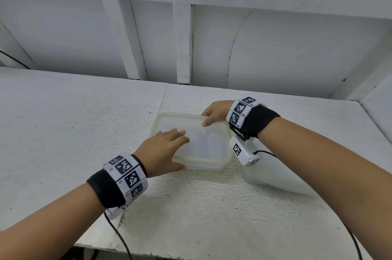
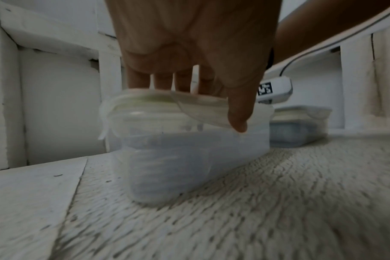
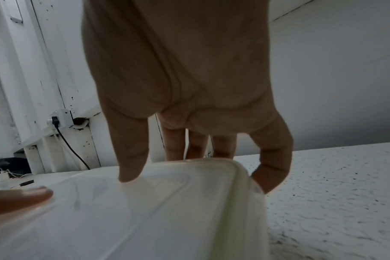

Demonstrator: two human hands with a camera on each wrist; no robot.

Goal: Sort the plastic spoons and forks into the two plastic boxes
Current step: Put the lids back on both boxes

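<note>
On the white tabletop (image 1: 63,124), seen from my head, my left hand (image 1: 164,149) lies flat on the lidded plastic box (image 1: 203,149); my right hand (image 1: 214,112) pinches its far lid corner. From my left wrist, a second box (image 2: 301,126) stands behind. From my right wrist, thumb (image 3: 131,151) presses on top, fingers curl under the rim.

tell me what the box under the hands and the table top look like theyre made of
The box looks like frosted, translucent plastic: light passes through its walls and the lid has a pale green seal round its rim. The table top looks like a hard slab painted or coated matte white, rough and speckled; what lies beneath the coating cannot be told.
</note>
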